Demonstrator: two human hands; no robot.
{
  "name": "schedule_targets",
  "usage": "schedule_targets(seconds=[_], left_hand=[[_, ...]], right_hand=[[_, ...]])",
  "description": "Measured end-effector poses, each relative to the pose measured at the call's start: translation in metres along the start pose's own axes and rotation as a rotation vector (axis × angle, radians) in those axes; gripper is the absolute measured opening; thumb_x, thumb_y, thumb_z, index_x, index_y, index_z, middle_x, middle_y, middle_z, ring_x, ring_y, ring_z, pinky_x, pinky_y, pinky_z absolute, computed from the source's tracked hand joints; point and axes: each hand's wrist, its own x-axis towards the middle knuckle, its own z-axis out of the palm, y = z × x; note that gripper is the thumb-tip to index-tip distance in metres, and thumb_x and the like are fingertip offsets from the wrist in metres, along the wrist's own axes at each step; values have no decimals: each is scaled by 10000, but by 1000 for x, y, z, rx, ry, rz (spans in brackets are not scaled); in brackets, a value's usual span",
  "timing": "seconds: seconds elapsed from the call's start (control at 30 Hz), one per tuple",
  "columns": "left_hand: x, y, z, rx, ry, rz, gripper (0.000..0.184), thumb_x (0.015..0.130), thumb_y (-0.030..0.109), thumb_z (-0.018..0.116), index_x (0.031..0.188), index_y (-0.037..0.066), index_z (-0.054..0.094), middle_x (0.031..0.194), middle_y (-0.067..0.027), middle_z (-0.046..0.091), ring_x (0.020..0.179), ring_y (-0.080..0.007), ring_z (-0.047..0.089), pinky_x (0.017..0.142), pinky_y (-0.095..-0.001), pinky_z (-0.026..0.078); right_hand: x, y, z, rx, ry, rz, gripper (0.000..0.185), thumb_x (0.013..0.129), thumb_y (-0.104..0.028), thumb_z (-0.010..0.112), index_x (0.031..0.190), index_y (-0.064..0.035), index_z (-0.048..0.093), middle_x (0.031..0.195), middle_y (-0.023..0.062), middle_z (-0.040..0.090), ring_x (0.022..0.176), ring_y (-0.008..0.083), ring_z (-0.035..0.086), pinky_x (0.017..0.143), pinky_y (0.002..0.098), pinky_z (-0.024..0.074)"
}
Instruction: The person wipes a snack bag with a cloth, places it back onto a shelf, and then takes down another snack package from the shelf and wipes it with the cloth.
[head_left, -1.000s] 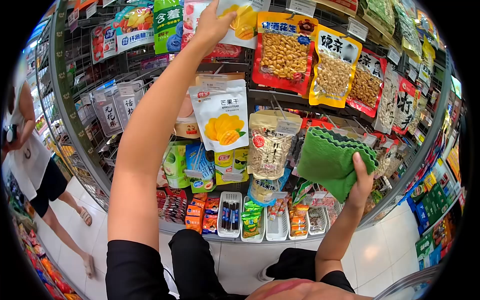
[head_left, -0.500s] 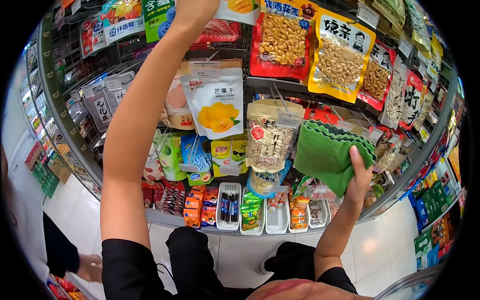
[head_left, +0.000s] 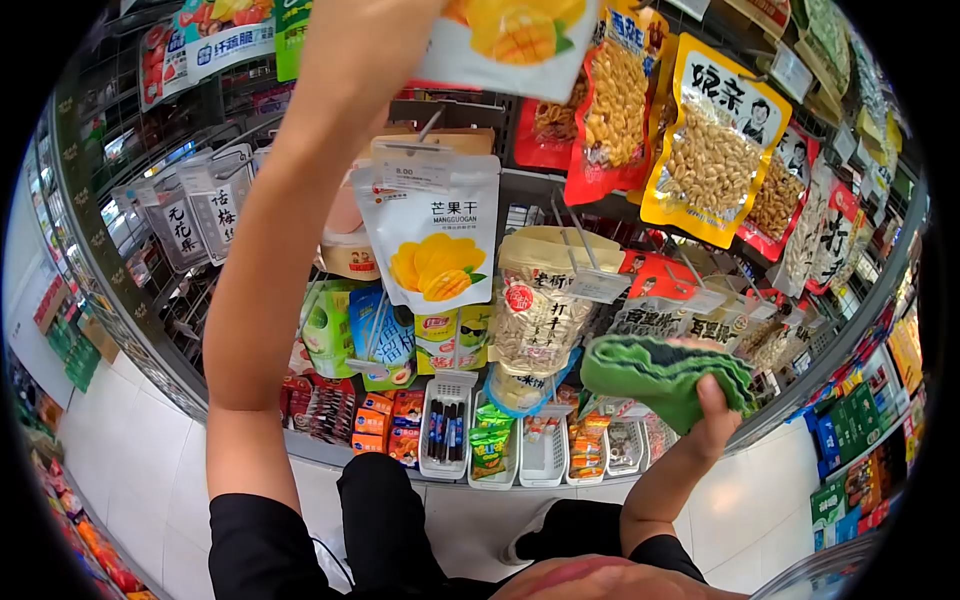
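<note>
My left hand [head_left: 365,45] is at the top edge, its fingers cut off by the frame. Against it a white bag of dried mango [head_left: 505,45] hangs tilted, in front of the shelf goods and moving with the hand. My right hand [head_left: 712,420] grips a folded green cloth [head_left: 665,380] with dark wavy edges, thumb on its near side. Beneath my left hand another dried mango bag [head_left: 430,235] hangs on a hook behind a price tag [head_left: 412,168]. A red peanut bag [head_left: 612,110] is turned at an angle beside the upper mango bag.
A yellow peanut bag [head_left: 712,140] and a beige snack pouch [head_left: 540,300] hang on hooks. White baskets [head_left: 545,450] of small packets line the bottom shelf. Metal hooks stick out toward me. My knees are close to the shelf, above a tiled floor [head_left: 460,525].
The upper mango bag has come closer and right along with my left hand. The red peanut bag has turned sideways. The green cloth has tipped flatter and dropped slightly.
</note>
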Motion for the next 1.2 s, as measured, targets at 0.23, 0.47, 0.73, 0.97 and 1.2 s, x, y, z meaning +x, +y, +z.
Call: schedule_targets(seconds=[0.23, 0.47, 0.73, 0.97, 1.2], left_hand=[[-56, 15, -1, -41, 5, -114, 383, 962, 31, 643, 1322, -63, 551, 1200, -109, 678, 1055, -133, 649, 932, -275, 519], [-181, 22, 0, -77, 43, -365, 400, 955, 147, 706, 1285, -30, 565, 1171, -94, 685, 1009, -139, 656, 912, -297, 525], [-377, 8, 42, -282, -59, -1000, 421, 985, 166, 683, 1321, -37, 533, 1180, -97, 672, 1068, -134, 631, 914, -288, 519], [-430, -15, 48, -423, 124, -1321, 452, 973, 190, 706, 1320, -37, 528, 1206, -109, 670, 1067, -143, 643, 916, -292, 526], [-407, -29, 31, -474, 332, -1490, 384, 956, 115, 708, 1282, -34, 569, 1253, -121, 665, 1104, -166, 651, 960, -324, 524]], right_hand=[[-23, 1, -29, 272, 286, -232, 451, 973, -291, 542, 1242, 67, 596, 1196, 201, 667, 1067, 327, 672, 946, 480, 540], [-12, -23, -24, 304, 412, 12, 406, 1031, -235, 517, 1273, 81, 596, 1271, 188, 645, 1134, 281, 658, 993, 402, 522], [-88, 68, 18, 222, 526, 336, 328, 1024, -190, 569, 1247, 43, 623, 1179, 115, 688, 1062, 179, 660, 963, 311, 500], [-106, 102, 9, 339, 560, 770, 307, 1002, -207, 598, 1207, 18, 639, 1134, 102, 711, 995, 180, 700, 880, 309, 543], [-110, 117, 2, 157, 475, 873, 373, 1024, -252, 554, 1277, 16, 614, 1213, 127, 693, 1064, 207, 697, 933, 328, 553]])
